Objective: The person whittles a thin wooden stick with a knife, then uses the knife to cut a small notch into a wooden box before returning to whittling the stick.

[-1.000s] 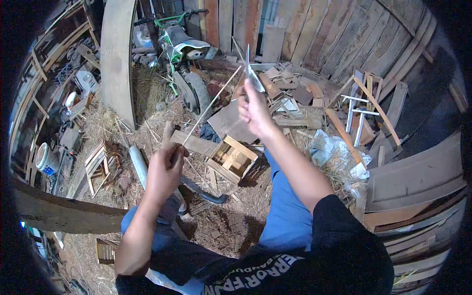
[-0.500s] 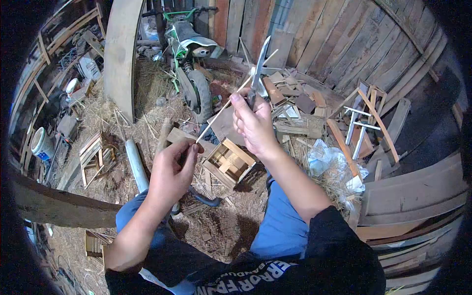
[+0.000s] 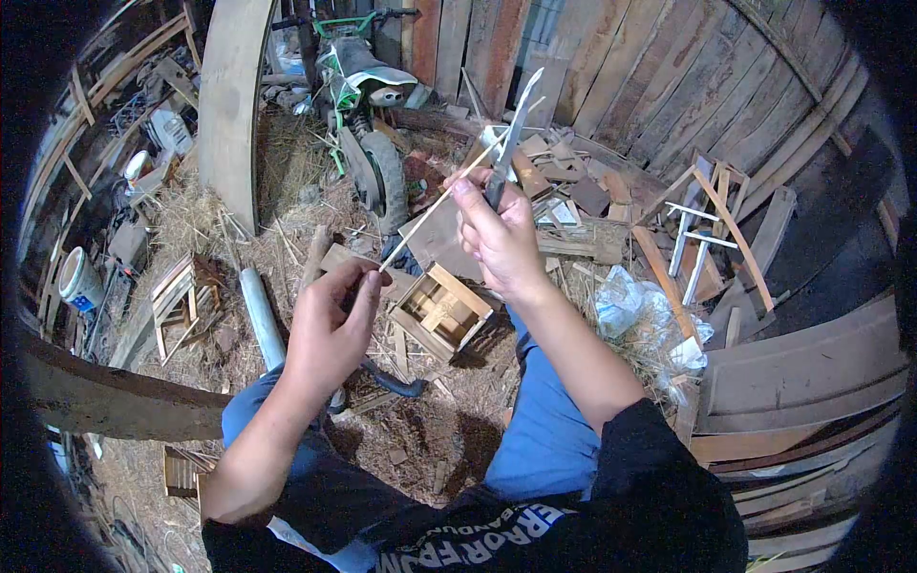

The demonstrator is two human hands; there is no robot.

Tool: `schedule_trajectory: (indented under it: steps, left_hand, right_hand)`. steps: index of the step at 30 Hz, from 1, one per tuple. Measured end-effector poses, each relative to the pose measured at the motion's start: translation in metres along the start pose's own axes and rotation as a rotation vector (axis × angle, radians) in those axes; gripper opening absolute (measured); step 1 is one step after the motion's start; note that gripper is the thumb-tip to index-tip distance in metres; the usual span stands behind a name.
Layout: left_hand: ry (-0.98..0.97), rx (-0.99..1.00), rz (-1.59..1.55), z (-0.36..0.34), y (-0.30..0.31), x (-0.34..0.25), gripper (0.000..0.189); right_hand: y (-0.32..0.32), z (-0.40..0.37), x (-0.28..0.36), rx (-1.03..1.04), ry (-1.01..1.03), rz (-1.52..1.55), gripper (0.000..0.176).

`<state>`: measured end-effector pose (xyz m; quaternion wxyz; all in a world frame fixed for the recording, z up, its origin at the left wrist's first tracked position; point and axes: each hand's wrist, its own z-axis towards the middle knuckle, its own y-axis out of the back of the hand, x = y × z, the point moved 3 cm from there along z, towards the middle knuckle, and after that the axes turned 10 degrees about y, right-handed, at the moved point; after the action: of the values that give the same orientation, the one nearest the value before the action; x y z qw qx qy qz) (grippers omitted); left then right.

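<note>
My left hand (image 3: 334, 310) pinches the lower end of a thin wooden stick (image 3: 420, 222) between thumb and fingers. The stick slants up and to the right, past my right hand (image 3: 497, 224). That hand is closed round the dark handle of a knife (image 3: 516, 129), its blade pointing up and crossing the stick near the fingers. Below and between my hands, a small open wooden box (image 3: 441, 313) with slats inside sits on the ground.
A dirt bike (image 3: 368, 105) stands at the back left beside a curved board (image 3: 229, 115). Scrap wood (image 3: 583, 186) and a plastic bag (image 3: 630, 310) lie to the right. A grey pipe (image 3: 261, 315), a white bucket (image 3: 81, 279) and a wooden frame (image 3: 186, 306) are on the left.
My right hand and the knife have shifted slightly right, with the blade leaning more to the right. Both hands keep their hold, and the view has moved a little.
</note>
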<state>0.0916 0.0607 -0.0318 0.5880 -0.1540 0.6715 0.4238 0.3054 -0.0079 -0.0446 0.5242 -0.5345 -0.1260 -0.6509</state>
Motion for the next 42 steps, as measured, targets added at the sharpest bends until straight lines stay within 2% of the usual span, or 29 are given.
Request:
schedule_trajectory:
  steps: [1,4,7,13,16,18,20,22,23,24,26,29,35,37,40,41,42]
  left_hand:
    - [0.051,0.019,0.002,0.000,0.001,0.001,0.014]
    - [-0.071,-0.027,0.018,0.001,-0.002,0.002,0.015]
    - [-0.099,-0.042,0.006,0.000,-0.003,0.001,0.016]
    - [-0.040,-0.002,0.070,0.001,-0.002,0.003,0.015]
    - [-0.064,0.012,0.073,0.002,-0.001,0.006,0.016]
    - [-0.040,0.017,0.063,0.002,-0.001,0.007,0.017]
    - [-0.055,0.003,0.050,0.001,0.000,0.007,0.018]
    - [-0.117,-0.039,0.017,0.003,-0.002,0.007,0.018]
    - [-0.065,-0.019,0.043,0.002,0.001,0.007,0.018]
    - [-0.066,-0.028,0.063,0.002,0.001,0.007,0.018]
    - [-0.059,-0.050,0.112,0.002,0.004,0.008,0.018]
    - [-0.091,-0.079,0.135,0.004,0.005,0.013,0.017]
    - [-0.088,-0.069,0.110,0.006,0.004,0.018,0.018]
    - [-0.043,-0.043,0.113,0.006,0.006,0.018,0.018]
    - [-0.124,-0.048,0.019,0.004,0.005,0.018,0.018]
    - [-0.052,-0.028,0.047,0.006,0.006,0.022,0.016]
    - [-0.069,-0.026,0.056,0.004,0.006,0.024,0.016]
  right_hand:
    - [0.001,0.000,0.000,0.012,0.001,0.009,0.016]
    - [0.002,0.000,0.000,0.036,-0.002,0.011,0.016]
    - [0.002,0.000,0.000,0.024,0.000,0.008,0.015]
    - [0.004,0.002,-0.005,-0.003,0.010,0.010,0.012]
    - [0.005,0.005,-0.008,-0.021,0.046,-0.176,0.014]
    - [0.008,0.008,-0.007,0.058,0.159,-0.316,0.020]
    - [0.013,0.009,-0.008,0.100,0.146,-0.367,0.027]
    - [0.019,0.011,-0.007,0.117,0.012,-0.347,0.037]
    - [0.020,0.013,-0.011,0.128,0.172,-0.565,0.042]
    - [0.016,0.012,-0.008,0.162,0.298,-0.679,0.038]
    - [0.011,0.007,-0.003,0.264,0.424,-0.954,0.032]
    - [-0.008,-0.006,-0.002,0.412,0.509,-1.164,0.023]
    - [-0.008,-0.007,-0.011,0.377,0.537,-1.209,0.021]
    - [-0.015,-0.013,-0.007,0.413,0.641,-1.250,0.025]
    - [-0.001,0.000,-0.011,0.350,0.605,-1.269,0.028]
    - [0.006,0.008,-0.015,0.305,0.534,-1.249,0.030]
    - [0.001,0.001,-0.012,0.365,0.602,-1.253,0.030]
